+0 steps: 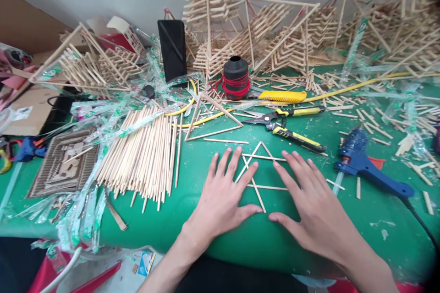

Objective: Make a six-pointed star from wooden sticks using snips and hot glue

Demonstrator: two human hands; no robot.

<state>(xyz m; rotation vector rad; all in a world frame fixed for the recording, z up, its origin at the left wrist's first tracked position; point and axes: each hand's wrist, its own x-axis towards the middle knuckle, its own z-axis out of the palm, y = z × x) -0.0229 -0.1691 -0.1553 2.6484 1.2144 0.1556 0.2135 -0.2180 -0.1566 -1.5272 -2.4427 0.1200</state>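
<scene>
My left hand (223, 192) lies with fingers spread over the left side of a star-like figure of crossed thin wooden sticks (256, 187) on the green table. Its fingertips touch or cover some of the sticks. Opposite, my right hand (309, 197) is spread over the right side of the figure, hiding the stick ends there. Both thumbs point inward near the lowest stick tip. Just beyond the fingers lie a single loose stick (226, 141) and a triangle of joined sticks (215, 136).
A pile of long sticks (137, 155) lies left. Pruning shears (271, 119), a yellow box cutter (282, 96) and a black spool with red thread (235, 78) lie ahead. On the right rests a blue glue gun (367, 165). Stick frames (282, 32) and a phone (172, 50) stand behind.
</scene>
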